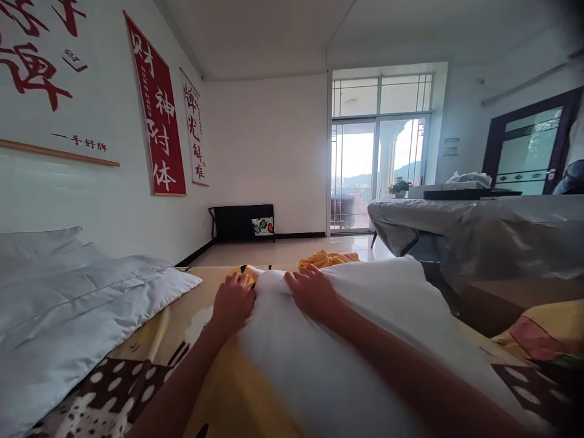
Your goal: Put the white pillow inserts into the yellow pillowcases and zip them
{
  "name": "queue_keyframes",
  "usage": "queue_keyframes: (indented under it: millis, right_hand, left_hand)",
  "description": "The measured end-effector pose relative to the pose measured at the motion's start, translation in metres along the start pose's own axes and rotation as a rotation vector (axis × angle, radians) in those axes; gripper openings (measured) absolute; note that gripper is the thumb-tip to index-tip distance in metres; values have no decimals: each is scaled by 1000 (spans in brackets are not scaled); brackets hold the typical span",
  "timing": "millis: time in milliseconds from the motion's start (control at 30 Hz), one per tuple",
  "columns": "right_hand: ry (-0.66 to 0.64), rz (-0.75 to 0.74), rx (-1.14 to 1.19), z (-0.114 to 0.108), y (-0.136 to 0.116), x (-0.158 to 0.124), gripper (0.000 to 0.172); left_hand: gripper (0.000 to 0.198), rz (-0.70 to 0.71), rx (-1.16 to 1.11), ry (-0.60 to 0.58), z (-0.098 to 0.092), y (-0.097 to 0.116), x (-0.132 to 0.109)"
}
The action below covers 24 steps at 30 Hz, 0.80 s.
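Note:
A white quilt [387,286] is spread in front of me over a yellow patterned bed cover [176,316], its near part blurred. My left hand [234,302] is closed at the quilt's far left corner, its fingers curled away from me where white and yellow cloth meet. A little to the right, my right hand [312,292] grips the far edge with bent fingers. The cloth bunches up between both hands. The fingertips of each are partly hidden in the folds. Just beyond the right hand lies a crumpled orange-yellow cloth [328,259].
White pillows [100,292] lie along the left wall. At the right stands a plastic-covered table [420,213] with a brown cardboard box [497,301] below it. A black folded frame [241,222] leans against the far wall, left of the glass door [356,164].

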State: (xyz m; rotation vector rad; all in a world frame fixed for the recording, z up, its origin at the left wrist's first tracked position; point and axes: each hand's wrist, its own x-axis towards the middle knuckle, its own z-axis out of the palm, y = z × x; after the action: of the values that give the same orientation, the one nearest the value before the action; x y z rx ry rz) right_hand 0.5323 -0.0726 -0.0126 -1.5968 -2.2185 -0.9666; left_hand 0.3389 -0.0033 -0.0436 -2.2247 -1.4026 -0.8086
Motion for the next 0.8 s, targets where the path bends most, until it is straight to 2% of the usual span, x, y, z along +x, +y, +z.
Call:
queue_keyframes:
  millis: [167, 267, 433, 567, 667, 800]
  right_hand:
    - [373, -145, -224, -9, 1, -21, 19]
    - [494, -228, -280, -3, -16, -35, 21]
    - [477, -277, -215, 12, -48, -54, 22]
    - [465, -304, -162, 22, -64, -64, 24]
    - [443, -338, -127, 21, -80, -70, 24]
    - [449, -393, -89, 17, -94, -76, 23]
  left_hand:
    - [24, 56, 216, 106, -17, 8, 4]
    - [29, 116, 219, 88, -19, 9, 5]
    - [22, 75, 115, -3, -11, 7, 7]
    - [18, 37, 83, -17, -15, 13, 12]
    - [21, 122, 83, -19, -21, 31, 20]
    - [20, 189, 28, -115, -29, 65, 26]
